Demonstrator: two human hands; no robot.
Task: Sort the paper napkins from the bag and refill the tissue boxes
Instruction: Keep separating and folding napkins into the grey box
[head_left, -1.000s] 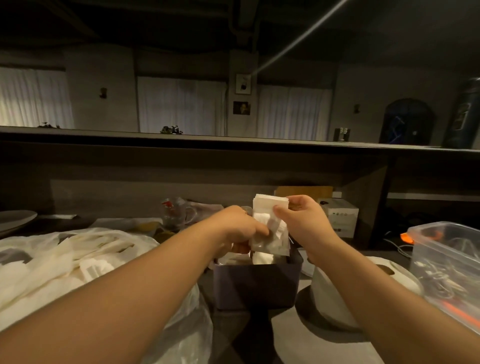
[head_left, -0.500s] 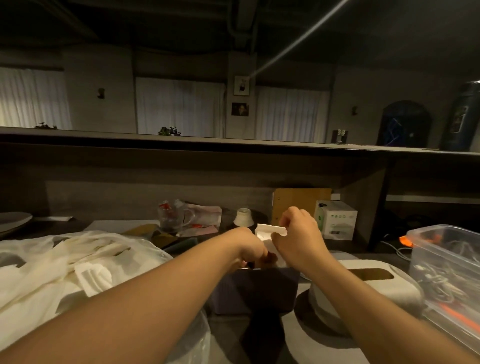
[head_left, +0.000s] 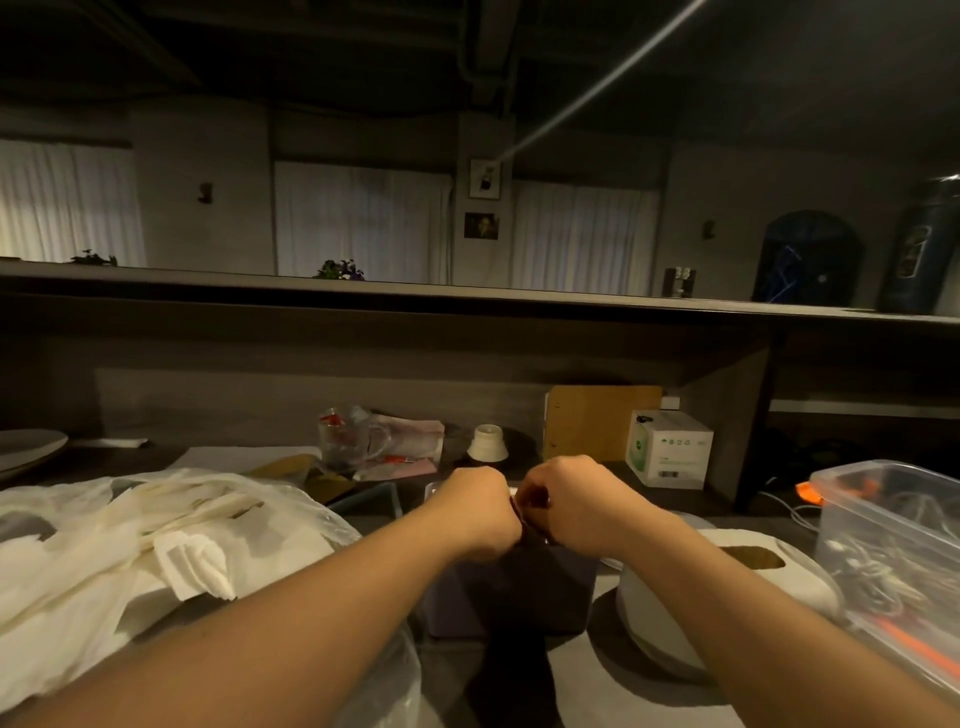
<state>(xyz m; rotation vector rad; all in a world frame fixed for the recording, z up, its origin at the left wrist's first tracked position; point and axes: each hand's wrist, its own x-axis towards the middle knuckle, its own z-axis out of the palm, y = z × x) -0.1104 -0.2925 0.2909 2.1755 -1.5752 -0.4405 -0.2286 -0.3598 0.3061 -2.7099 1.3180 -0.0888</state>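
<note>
Both forearms are reaching forward; the left hand (head_left: 480, 512) and right hand (head_left: 569, 504), fingers curled downward, are meeting knuckle-to-knuckle over the dark square tissue box (head_left: 511, 592); any grip is hidden.

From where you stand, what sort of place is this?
Probably behind a cafe or bar counter: a raised counter ledge faces a curtained room, with napkins in a bag and tissue boxes below.

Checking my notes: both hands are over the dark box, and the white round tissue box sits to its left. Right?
Not quite. The head view shows both hands, left hand and right hand, over the dark box, but the white tissue box sits to its right.
</note>
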